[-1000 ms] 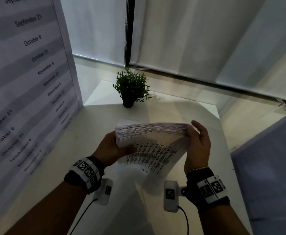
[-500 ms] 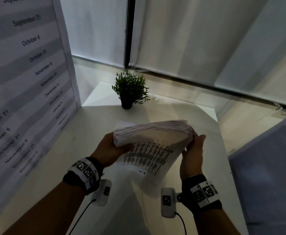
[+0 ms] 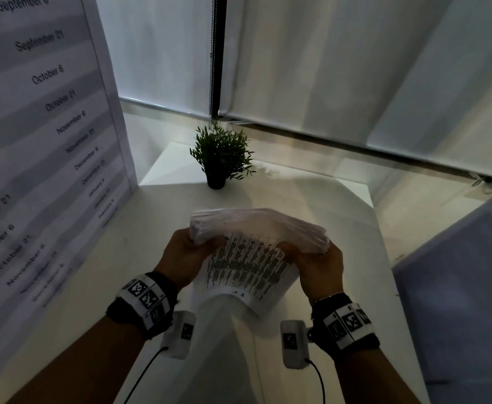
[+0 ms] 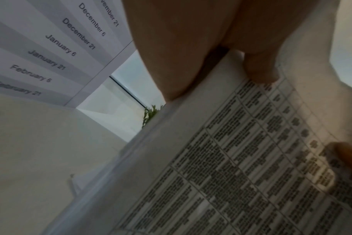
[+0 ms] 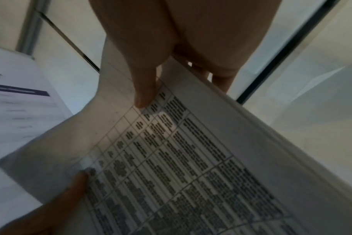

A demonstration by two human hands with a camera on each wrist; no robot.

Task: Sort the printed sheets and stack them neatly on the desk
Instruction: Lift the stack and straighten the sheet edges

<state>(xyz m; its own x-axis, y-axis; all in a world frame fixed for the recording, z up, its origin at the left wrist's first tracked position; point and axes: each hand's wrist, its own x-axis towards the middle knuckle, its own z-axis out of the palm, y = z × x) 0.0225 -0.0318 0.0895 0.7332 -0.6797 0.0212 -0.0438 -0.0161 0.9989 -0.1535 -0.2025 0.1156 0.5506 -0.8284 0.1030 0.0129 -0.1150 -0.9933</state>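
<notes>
A thick stack of printed sheets is held on edge above the white desk, its printed table side facing me and bowing outward at the bottom. My left hand grips the stack's left end, thumb on the printed face. My right hand grips the right end, its thumb pressing the printed sheet and the fingers behind the stack. In the left wrist view the printed sheet fills the lower right.
A small potted plant stands at the desk's far side, behind the stack. A large board with dates stands upright along the left edge. Window blinds hang behind. A pale blue panel borders the right.
My right hand, flat against the stack's right end a second ago, has curled round it and now grips it. The stack has bent into an arch and dropped slightly.
</notes>
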